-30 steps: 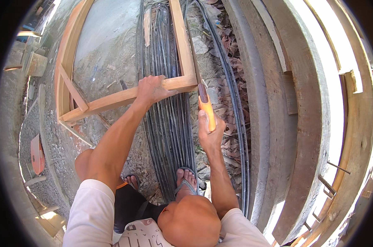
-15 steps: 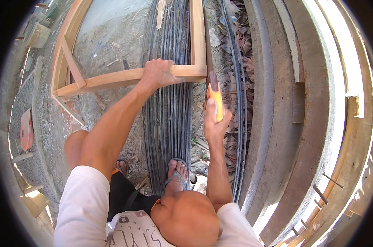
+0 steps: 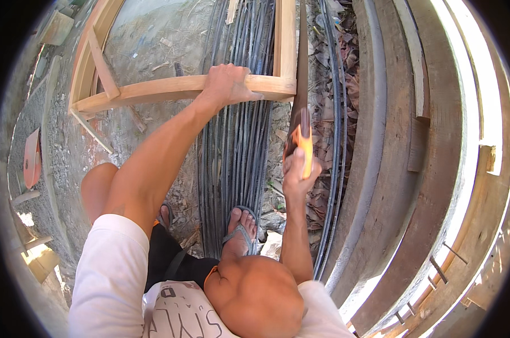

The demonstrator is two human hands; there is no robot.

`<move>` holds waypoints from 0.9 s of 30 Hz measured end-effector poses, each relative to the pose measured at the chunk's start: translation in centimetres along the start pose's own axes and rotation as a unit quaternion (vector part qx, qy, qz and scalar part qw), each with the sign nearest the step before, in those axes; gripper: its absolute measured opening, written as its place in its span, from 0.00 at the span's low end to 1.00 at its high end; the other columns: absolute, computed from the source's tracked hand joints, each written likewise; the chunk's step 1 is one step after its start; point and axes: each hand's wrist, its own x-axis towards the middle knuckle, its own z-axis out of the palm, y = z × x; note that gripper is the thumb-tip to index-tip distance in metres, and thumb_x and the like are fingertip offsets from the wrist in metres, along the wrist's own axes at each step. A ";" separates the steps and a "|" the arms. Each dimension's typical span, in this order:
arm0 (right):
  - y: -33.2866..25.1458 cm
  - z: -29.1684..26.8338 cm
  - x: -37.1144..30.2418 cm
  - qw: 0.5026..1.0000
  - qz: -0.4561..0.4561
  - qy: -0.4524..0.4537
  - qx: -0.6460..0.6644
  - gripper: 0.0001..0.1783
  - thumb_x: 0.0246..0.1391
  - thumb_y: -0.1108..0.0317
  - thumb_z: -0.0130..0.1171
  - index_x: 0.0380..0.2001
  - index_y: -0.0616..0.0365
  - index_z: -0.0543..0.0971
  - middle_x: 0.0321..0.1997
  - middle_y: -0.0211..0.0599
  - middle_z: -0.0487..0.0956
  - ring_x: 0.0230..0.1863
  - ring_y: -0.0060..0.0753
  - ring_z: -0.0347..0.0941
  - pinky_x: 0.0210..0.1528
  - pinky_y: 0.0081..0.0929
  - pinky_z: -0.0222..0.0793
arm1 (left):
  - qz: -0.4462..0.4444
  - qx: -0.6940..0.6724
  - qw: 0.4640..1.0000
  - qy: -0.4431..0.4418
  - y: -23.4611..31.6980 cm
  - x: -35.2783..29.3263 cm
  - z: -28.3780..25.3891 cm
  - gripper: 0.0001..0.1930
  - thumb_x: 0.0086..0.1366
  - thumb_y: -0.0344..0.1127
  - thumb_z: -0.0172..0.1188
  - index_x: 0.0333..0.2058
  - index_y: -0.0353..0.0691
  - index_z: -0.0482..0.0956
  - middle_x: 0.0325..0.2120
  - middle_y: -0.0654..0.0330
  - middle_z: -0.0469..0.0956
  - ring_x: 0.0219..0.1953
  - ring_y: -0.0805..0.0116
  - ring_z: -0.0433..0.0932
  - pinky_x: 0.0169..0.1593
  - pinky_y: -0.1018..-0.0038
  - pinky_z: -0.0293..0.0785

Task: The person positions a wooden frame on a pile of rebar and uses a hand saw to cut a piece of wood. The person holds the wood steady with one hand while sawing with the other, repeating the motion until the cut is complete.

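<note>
A light wooden frame point(image 3: 148, 90) lies across the bars, with its near right corner by the saw. My left hand point(image 3: 227, 85) is closed over the frame's near rail, left of that corner. In my right hand point(image 3: 301, 172) is the yellow and dark handle of a handsaw point(image 3: 306, 143). The saw's dark blade runs away from me along the outer right side of the frame. Motion blurs the handle slightly. Whether the teeth touch the wood, I cannot tell.
Long dark metal bars point(image 3: 235, 152) lie under the frame and beside my sandalled foot point(image 3: 241, 228). Thick wooden boards point(image 3: 398, 135) stand along the right, with nails point(image 3: 438, 269) sticking out. An orange tool point(image 3: 32, 159) lies at the far left. Dry leaves point(image 3: 348, 84) cover ground near the boards.
My right hand and the saw have drawn a little toward me. The whole scene has shifted slightly in view. My left hand keeps its hold on the rail.
</note>
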 end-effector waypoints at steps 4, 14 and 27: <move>0.1 -1.8 -5.4 0.999 -0.018 -0.018 -0.021 0.27 0.77 0.57 0.52 0.19 0.56 0.71 0.14 0.26 0.69 0.16 0.18 0.63 0.20 0.22 0.55 | -0.021 0.011 0.999 -0.029 -1.0 -1.0 -0.2 0.39 0.46 0.73 0.73 0.44 0.43 0.91 0.33 0.51 0.89 0.37 0.50 0.89 0.46 0.56 0.85; 2.9 -2.9 -5.6 0.999 -0.019 -0.030 -0.023 0.25 0.72 0.55 0.53 0.26 0.64 0.77 0.17 0.28 0.70 0.17 0.21 0.66 0.20 0.30 0.57 | -0.018 0.018 0.999 -0.028 -0.6 0.1 -0.6 0.41 0.47 0.74 0.73 0.48 0.44 0.90 0.34 0.52 0.90 0.38 0.51 0.90 0.47 0.56 0.85; 1.9 -4.9 -12.1 0.999 -0.041 -0.010 -0.029 0.26 0.74 0.52 0.51 0.47 0.69 0.83 0.23 0.34 0.79 0.22 0.23 0.72 0.25 0.25 0.65 | -0.030 0.016 0.998 -0.052 -0.2 -0.4 -0.8 0.38 0.47 0.74 0.72 0.41 0.42 0.91 0.33 0.50 0.90 0.38 0.52 0.90 0.46 0.58 0.86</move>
